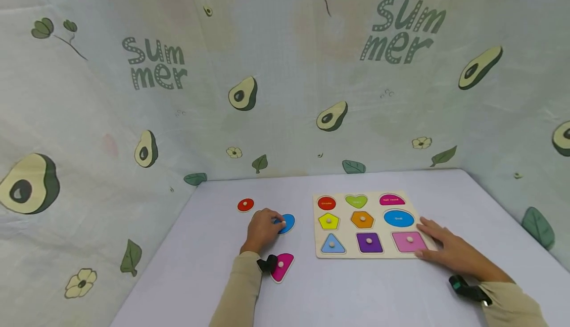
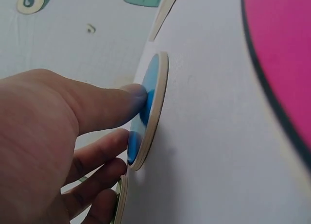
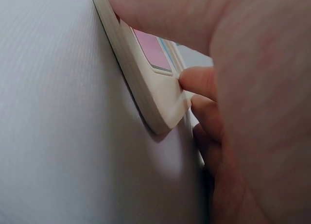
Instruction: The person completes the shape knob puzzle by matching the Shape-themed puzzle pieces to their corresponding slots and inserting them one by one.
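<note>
My left hand pinches a blue oval puzzle piece between thumb and fingers at its top. In the left wrist view, the oval's pale wooden edge shows, and part of a green-topped piece peeks out below the fingers. A pink half-round piece with a knob lies beside the left wrist. My right hand rests at the right end of the wooden puzzle board, its thumb and fingers spread around the near corner beside the pink rectangle piece.
A red round piece lies beyond the left hand. Pentagon, hexagon, triangle and square pieces with knobs sit in the board. Its top row and blue oval spot show printed shapes without knobs. A patterned cloth hangs behind the white table.
</note>
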`<state>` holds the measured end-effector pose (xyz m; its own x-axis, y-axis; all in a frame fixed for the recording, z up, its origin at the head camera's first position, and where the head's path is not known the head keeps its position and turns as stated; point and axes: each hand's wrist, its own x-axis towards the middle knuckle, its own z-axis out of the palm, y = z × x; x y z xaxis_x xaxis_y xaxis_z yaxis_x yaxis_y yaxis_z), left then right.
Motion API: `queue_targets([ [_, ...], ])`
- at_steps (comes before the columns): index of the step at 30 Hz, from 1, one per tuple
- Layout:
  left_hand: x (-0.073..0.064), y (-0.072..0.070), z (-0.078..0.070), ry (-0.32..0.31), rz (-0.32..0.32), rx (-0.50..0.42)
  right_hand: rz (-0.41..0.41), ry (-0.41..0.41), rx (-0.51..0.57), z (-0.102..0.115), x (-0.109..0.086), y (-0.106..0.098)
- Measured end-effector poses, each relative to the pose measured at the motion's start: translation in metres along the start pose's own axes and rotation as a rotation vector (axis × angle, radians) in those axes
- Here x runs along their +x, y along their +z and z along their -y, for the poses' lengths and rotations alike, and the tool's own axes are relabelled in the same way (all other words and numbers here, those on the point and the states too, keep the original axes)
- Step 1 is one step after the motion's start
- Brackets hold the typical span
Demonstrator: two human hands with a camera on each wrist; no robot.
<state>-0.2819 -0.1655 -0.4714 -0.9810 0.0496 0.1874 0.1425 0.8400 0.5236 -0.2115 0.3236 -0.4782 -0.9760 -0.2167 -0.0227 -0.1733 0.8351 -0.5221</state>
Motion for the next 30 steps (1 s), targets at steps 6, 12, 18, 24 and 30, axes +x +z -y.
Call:
queue_targets([
  [6, -0.001, 0.003, 0.0, -0.049, -0.037, -0.04, -0.004, -0.003, 0.015, 0.0, 0.0, 0.003],
  [12, 0.002, 0.005, -0.002, -0.063, -0.031, -0.142, -0.001, 0.007, 0.008, 0.002, 0.0, 0.002],
  [18, 0.003, 0.006, -0.007, -0.081, 0.012, -0.258, 0.0, 0.011, 0.005, 0.004, -0.002, -0.003],
  [24, 0.002, 0.004, -0.012, -0.085, 0.015, -0.309, 0.003, 0.012, 0.011, 0.004, -0.003, -0.003],
  [30, 0.003, 0.005, -0.013, -0.089, 0.021, -0.344, 0.006, 0.017, 0.012, 0.003, -0.002, -0.002],
])
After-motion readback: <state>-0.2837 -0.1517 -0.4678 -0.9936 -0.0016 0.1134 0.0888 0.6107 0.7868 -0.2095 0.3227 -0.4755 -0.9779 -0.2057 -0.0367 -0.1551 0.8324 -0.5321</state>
